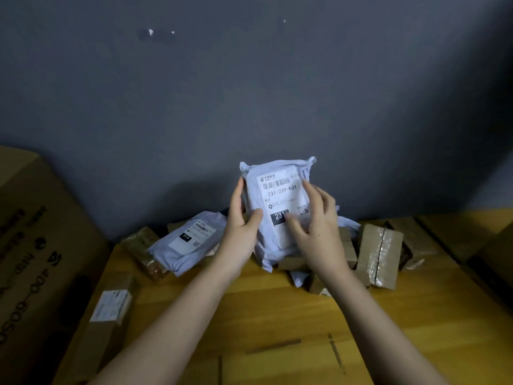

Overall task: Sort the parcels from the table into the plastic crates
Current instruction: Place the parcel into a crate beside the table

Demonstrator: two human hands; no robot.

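Observation:
A grey plastic mailer parcel [277, 190] with a white label reading 231-239-K01 is held upright above the wooden table [277, 315], label facing me. My left hand [243, 218] grips its left edge, thumb on the front. My right hand [316, 220] rests on the label's right side with fingers spread across it. Another grey mailer [188, 243] lies flat on the table to the left. Brown taped cardboard parcels [380, 254] are piled behind and right of my hands. No plastic crate is in view.
A large printed cardboard box [36, 259] stands at the left edge of the table. A slim brown box with a white label [111, 309] lies at the table's left side. A dark grey wall [249, 93] rises directly behind the pile.

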